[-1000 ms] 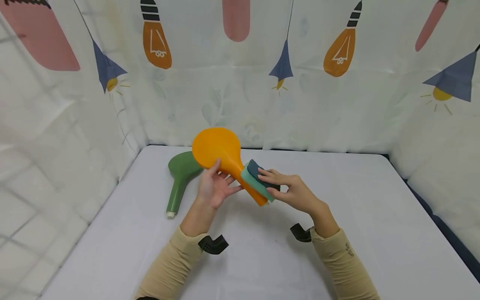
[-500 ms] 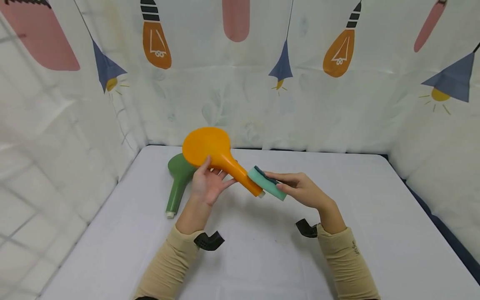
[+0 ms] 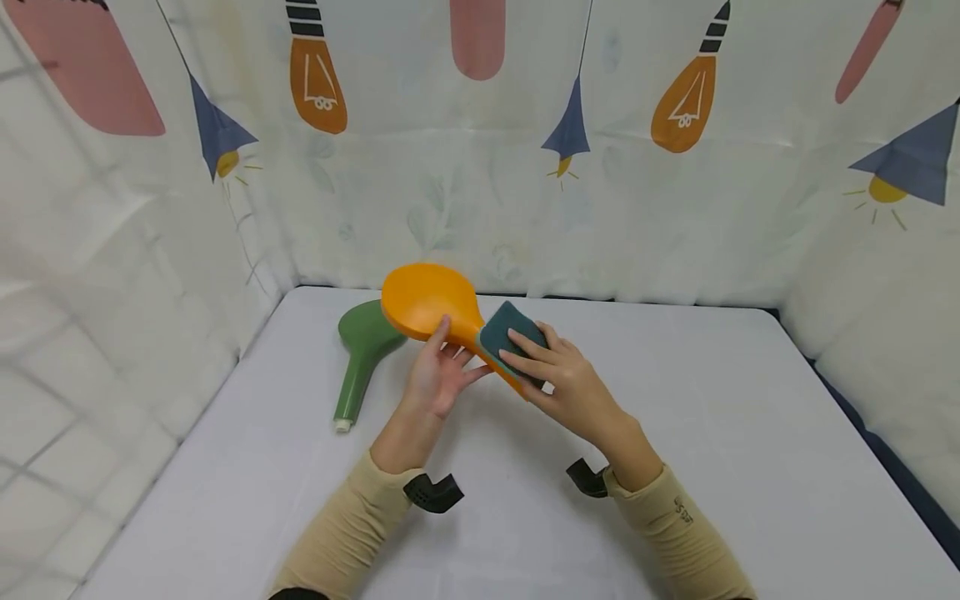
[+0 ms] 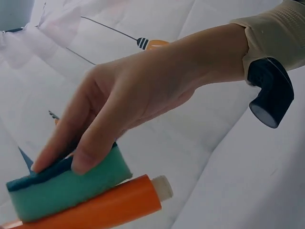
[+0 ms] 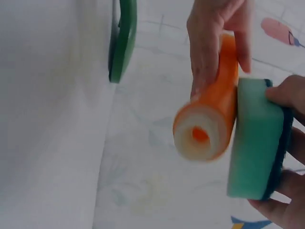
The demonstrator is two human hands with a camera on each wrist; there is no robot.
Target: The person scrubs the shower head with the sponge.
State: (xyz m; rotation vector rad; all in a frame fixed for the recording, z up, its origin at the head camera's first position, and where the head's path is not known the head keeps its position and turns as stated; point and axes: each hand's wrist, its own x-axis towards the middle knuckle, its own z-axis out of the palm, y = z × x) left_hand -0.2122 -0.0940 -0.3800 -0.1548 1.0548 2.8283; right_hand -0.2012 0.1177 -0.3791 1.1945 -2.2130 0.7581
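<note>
My left hand (image 3: 431, 387) holds an orange shower head (image 3: 429, 298) up over the table, thumb on its round head and the other fingers beneath the neck. In my right hand (image 3: 573, 387) is a sponge (image 3: 512, 330), dark green on one face and mint on the other. The mint side of the sponge (image 4: 71, 193) lies along the handle (image 4: 121, 202) in the left wrist view. From the right wrist, the handle's hollow white end (image 5: 199, 137) faces the camera beside the sponge (image 5: 255, 143).
A green shower head (image 3: 362, 354) lies on the white table (image 3: 675, 417), just left of my left hand. Hanging cloth (image 3: 487, 208) with printed lamps and bulbs encloses the table at the back and sides.
The sponge first slid down to the handle's end, then came back up the handle, its dark face turned more upward. My left hand and the orange shower head shifted left, then back right.
</note>
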